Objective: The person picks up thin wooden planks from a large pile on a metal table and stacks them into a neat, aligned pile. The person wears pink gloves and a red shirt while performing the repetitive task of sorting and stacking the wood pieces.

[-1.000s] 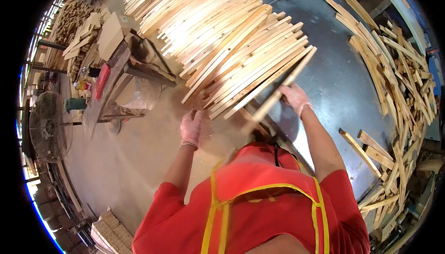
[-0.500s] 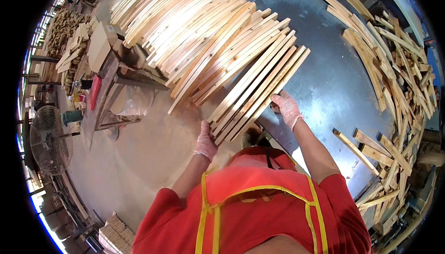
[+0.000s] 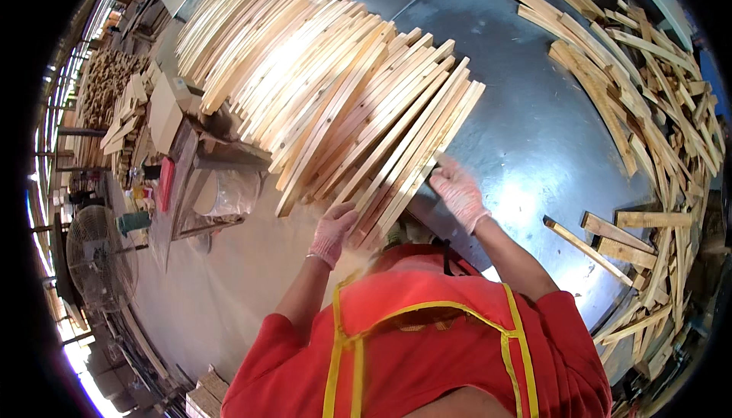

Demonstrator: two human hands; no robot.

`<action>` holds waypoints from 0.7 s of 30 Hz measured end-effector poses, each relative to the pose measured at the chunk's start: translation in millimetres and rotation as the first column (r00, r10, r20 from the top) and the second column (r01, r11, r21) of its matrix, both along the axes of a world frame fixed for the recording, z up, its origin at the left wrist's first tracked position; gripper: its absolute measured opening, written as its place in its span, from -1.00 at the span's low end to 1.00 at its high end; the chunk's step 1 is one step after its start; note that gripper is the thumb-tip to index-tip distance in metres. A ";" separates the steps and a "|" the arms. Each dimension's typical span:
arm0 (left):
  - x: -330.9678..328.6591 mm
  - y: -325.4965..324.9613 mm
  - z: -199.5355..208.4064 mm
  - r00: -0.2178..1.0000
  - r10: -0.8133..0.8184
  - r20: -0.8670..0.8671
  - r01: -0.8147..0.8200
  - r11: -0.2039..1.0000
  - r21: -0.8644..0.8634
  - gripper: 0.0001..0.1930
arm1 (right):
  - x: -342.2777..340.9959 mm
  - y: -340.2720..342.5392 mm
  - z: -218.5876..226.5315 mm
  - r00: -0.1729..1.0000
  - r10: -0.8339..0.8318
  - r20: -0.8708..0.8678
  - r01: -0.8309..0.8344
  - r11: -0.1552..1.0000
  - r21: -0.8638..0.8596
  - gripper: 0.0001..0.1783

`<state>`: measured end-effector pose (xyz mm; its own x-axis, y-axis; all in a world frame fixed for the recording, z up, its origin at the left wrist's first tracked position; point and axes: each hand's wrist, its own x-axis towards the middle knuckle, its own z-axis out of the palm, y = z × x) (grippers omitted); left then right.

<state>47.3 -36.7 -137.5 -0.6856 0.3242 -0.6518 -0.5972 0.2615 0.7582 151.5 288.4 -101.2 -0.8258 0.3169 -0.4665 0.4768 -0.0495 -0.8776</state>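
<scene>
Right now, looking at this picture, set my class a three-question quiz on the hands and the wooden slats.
1. True or false: both hands wear gloves.
2. The right hand rests at which side of the row of wooden slats? A) its right edge B) its far end C) not near it
3. Fill in: the left hand touches the slats' ____ ends.

Key: 1 true; 2 A; 3 near. The loose slats on the metal table lie untouched.

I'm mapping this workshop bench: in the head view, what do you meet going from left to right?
Standing fan → red object on the side bench → left hand → right hand → loose wooden offcuts heaped along the metal table.
</scene>
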 end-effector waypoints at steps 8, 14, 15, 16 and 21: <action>-15.7 16.2 85.8 0.632 -0.591 -0.502 0.533 0.801 -0.273 -0.48 | -30.8 -102.1 -13.3 0.983 -0.163 0.083 0.180 0.785 -0.593 -0.21; -48.3 4.1 40.7 0.354 -0.822 -0.445 0.324 0.554 -0.767 -0.18 | 8.6 -86.2 44.6 0.813 -0.548 -0.194 0.339 0.718 -0.609 -0.43; -49.6 9.0 43.7 0.334 -0.843 -0.421 0.353 0.526 -0.774 -0.17 | 20.5 -55.2 55.6 0.763 -0.579 -0.288 0.330 0.732 -0.596 -0.48; -52.9 15.4 51.8 0.314 -0.863 -0.395 0.380 0.496 -0.781 -0.16 | 42.7 2.7 55.8 0.730 -0.564 -0.386 0.448 0.821 -0.353 -0.51; -57.9 32.7 57.5 0.244 -0.911 -0.332 0.407 0.407 -0.818 -0.19 | 95.1 179.7 226.2 0.019 -0.627 -0.779 0.799 0.478 -0.365 -0.44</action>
